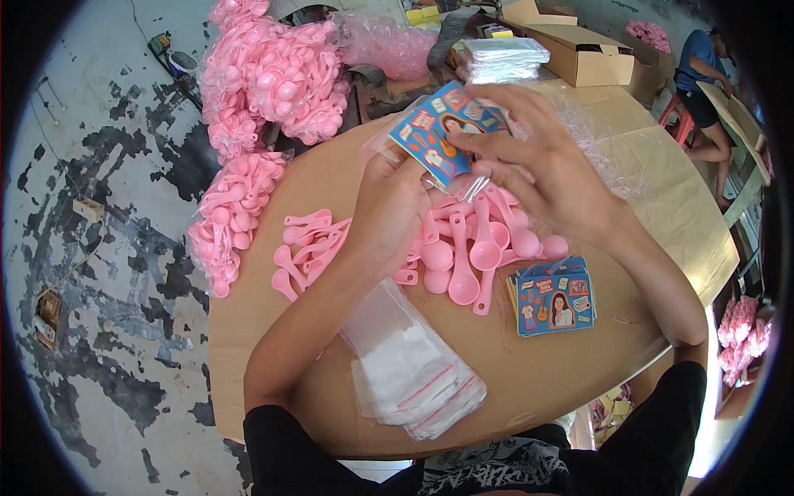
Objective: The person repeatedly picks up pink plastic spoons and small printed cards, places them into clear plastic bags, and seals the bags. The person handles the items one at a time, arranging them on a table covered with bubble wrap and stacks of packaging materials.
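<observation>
A blue printed card (pixel 432 140) is held up above the middle of the table, tilted, with clear plastic showing around its edges. My left hand (pixel 395 194) grips the card and the plastic bag from the lower left. My right hand (pixel 542 161) is closed on the card's right side, its fingers lying across the print. Whether the card sits fully inside the bag is hard to tell. Beneath both hands lies a loose pile of pink measuring spoons (pixel 465 285). Nearer to me are a fanned stack of clear bags (pixel 422 368) and, to its right, a stack of matching cards (pixel 552 299).
Big bags of pink spoons (pixel 277 78) heap up at the table's far left edge. At the back stand a pile of clear packets (pixel 503 59) and a cardboard box (pixel 583 58). Another person (pixel 703 74) works at the far right. Brown paper covers the table (pixel 273 355).
</observation>
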`<state>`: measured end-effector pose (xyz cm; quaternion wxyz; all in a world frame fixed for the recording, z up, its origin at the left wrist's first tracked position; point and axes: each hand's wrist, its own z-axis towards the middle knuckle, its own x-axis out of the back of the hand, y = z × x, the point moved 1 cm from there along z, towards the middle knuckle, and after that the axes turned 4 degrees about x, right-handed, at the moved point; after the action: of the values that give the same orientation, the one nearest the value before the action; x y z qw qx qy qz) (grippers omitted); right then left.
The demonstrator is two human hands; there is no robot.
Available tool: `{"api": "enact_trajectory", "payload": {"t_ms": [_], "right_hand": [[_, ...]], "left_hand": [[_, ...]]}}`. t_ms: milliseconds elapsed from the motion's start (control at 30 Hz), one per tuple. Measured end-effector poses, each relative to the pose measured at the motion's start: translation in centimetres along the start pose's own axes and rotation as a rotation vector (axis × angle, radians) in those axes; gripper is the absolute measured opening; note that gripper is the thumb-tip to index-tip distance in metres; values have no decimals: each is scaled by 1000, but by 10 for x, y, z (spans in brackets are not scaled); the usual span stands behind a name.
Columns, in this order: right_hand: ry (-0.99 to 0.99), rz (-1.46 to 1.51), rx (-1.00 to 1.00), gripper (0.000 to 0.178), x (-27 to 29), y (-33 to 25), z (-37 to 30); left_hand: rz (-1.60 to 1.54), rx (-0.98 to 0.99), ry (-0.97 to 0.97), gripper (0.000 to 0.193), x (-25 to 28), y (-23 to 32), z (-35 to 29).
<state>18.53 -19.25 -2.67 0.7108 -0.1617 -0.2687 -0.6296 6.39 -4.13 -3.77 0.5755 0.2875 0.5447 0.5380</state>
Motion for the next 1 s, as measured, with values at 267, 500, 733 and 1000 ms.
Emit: {"api": "enact_trajectory", "payload": {"t_ms": [267,500,733,1000], "right_hand": [[-127,422,-291,38,24,11,3],[-697,849,-597,28,40,33,-8],[-1423,443,-407,39,17,28,-24],[-1084,668,-755,35,30,32,-16]], "left_hand": [[317,48,-68,29,-2,-2,-2],[280,-101,176,35,13,17,6],[167,-146,174,40,15,17,14],[131,-118,293,39,13,7,10]]}}
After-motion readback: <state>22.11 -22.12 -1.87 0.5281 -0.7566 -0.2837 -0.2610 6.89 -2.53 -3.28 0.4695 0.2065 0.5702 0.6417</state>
